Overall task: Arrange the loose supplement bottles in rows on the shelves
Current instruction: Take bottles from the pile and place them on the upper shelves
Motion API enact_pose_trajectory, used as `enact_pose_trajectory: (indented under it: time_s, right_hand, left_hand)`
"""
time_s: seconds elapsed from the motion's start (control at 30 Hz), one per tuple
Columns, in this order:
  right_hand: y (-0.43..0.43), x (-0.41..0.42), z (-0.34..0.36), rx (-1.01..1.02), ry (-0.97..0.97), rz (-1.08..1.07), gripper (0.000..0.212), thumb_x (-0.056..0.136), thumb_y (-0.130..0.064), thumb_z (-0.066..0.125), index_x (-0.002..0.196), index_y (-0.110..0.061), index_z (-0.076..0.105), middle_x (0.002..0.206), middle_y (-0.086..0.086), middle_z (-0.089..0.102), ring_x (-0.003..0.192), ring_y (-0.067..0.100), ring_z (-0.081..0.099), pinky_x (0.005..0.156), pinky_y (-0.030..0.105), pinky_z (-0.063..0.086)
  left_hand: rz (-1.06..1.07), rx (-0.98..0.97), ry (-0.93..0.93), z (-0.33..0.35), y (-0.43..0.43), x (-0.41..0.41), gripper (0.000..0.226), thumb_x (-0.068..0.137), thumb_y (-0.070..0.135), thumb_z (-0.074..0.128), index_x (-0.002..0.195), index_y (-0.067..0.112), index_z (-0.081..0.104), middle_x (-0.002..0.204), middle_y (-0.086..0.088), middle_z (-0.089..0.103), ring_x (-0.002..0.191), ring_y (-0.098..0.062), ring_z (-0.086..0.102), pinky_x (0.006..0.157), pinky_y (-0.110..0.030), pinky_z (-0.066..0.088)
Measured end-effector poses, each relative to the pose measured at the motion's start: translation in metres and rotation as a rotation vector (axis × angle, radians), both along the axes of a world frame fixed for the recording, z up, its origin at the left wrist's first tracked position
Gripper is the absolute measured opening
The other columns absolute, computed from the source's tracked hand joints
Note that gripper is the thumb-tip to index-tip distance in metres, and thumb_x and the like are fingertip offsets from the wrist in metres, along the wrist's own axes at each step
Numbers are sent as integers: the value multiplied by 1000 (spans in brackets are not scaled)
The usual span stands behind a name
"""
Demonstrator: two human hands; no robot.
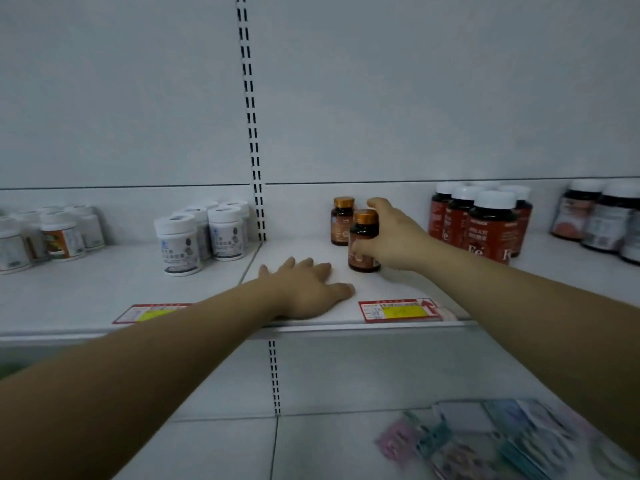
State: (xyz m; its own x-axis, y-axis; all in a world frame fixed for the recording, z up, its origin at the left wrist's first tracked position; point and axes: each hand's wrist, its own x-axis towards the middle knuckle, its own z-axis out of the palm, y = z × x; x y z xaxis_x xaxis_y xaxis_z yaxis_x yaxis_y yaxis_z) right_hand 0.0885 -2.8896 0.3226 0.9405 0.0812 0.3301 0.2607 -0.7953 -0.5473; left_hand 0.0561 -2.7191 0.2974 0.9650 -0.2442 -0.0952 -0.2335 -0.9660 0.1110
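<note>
- At the far left of the shelf [86, 296] stands a loose cluster of white bottles [52, 233]. At its 3 o'clock is a tighter group of white-capped bottles [201, 233], just beside the slotted upright [254, 133]. Both groups are well apart from my hands.
- My left hand [308, 289] lies palm down on the shelf near its front edge, fingers straight and spread, holding nothing. It sits at 8 o'clock of the bottle I'm placing, so a bottle that tips forward could land on my fingers.
- The front gold-capped bottle [363, 242] is upright at shelf level; I cannot tell whether its base is fully down. The rear gold-capped bottle [342, 221] stands at its 11 o'clock, just behind it.
- My right hand [398, 237] grips the front bottle from its 3 o'clock side, fingers curled round the body. If I push it back off-line, I'd likely knock the rear one over or skew the row. If I let go before the base sits flat, it would topple.
- At 3 o'clock of my right hand, the red "Fe" bottles [485, 223] crowd near my wrist, so a wide pull-back could brush the front one. Dark bottles [602, 220] stand beyond them.
</note>
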Motion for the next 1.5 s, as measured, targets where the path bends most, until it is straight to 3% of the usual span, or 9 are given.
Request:
enact_pose_trajectory:
  time_s: [0.17, 0.33, 0.6, 0.9, 1.07, 1.2, 1.3, 1.4, 1.5]
  right_hand:
    - [-15, 33, -4, -129, -8, -41, 70, 91, -29, 61, 146, -16, 20, 135, 13, 44, 114, 28, 51, 81, 30, 40]
    - [-28, 63, -9, -145, 2, -102, 77, 92, -26, 57, 150, -19, 7, 130, 17, 48, 108, 31, 54, 78, 33, 42]
    - [-33, 90, -15, -171, 2, -45, 80, 92, -31, 59, 149, -17, 4, 124, 18, 50, 99, 29, 53, 75, 32, 39]
    - [-27, 103, -15, -118, 14, -42, 84, 91, -27, 60, 151, -19, 1, 131, 16, 48, 109, 29, 53, 80, 32, 41]
    - [-27, 90, -3, -154, 72, -106, 97, 88, -36, 64, 152, -25, -9, 148, 17, 30, 126, 34, 45, 98, 37, 41]
    - [-15, 62, 31, -257, 20, -160, 86, 90, -40, 58, 152, -24, 1, 154, 15, 17, 129, 35, 41, 99, 41, 43]
    - [16, 41, 59, -366, -3, -119, 79, 91, -48, 55, 151, -21, 13, 152, 13, 22, 131, 34, 38, 100, 39, 40]
    - [70, 19, 85, -454, -26, -25, 79, 91, -49, 54, 152, -21, 13, 155, 11, 20, 137, 31, 31, 105, 37, 34]
    - [152, -2, 101, -508, -94, 95, 78, 91, -49, 54, 152, -21, 14, 155, 10, 21, 138, 30, 30, 108, 37, 32]
  left_hand:
    - [5, 18, 9, -5, 0, 2, 71, 89, 71, 16, 150, 37, 7, 160, 5, 0, 147, -22, -3, 115, -57, -1]
    - [39, 17, -5, -7, -1, 3, 69, 89, 70, 18, 149, 40, 4, 160, 6, -4, 147, -21, -6, 116, -54, -2]
    - [39, 15, 11, -7, -1, 3, 68, 89, 69, 17, 149, 41, 3, 159, 7, -4, 147, -20, -5, 116, -51, -3]
    - [35, -24, -13, -7, 0, 2, 69, 88, 70, 23, 149, 40, 10, 160, 8, 1, 147, -19, -1, 117, -52, 0]
    - [42, -188, 6, -1, 2, 1, 67, 87, 67, 39, 146, 38, 26, 158, 6, 17, 146, -19, 11, 117, -49, 6]
    - [18, -510, 126, 21, 24, 1, 60, 88, 53, 54, 142, 32, 38, 149, 3, 37, 131, -16, 38, 107, -27, 26]
    - [38, -467, 39, 48, 66, -3, 56, 91, 48, 53, 142, 28, 40, 147, 1, 39, 127, -19, 43, 105, -31, 31]
    - [69, -283, -140, 68, 126, -21, 45, 90, 46, 54, 130, 25, 52, 135, -1, 49, 123, -23, 45, 96, -29, 34]
    - [161, -241, -141, 77, 198, -55, 52, 90, 41, 56, 137, 25, 44, 141, 1, 45, 123, -20, 47, 98, -26, 34]
